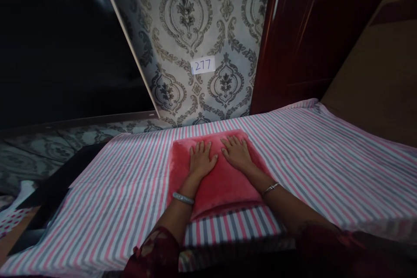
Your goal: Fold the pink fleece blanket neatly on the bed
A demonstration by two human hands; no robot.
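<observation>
A pink-red plush cloth point(228, 182), folded into a thick square, lies on a striped sheet point(130, 182). My left hand point(202, 160) rests flat on its upper left part, fingers spread and pointing away from me. On the upper right part, my right hand point(237, 153) is also laid flat with its fingers apart. Both palms touch the plush surface, and neither hand grips it. A folded edge shows along the near side of the cloth.
Behind the sheet is a patterned wall with a paper label point(203, 65) reading 277. A large dark screen point(71, 43) stands at the left. On the right are a dark red wooden panel point(293, 43) and a brown cardboard box point(381, 74). A black object point(71, 165) sits beyond the sheet's left edge.
</observation>
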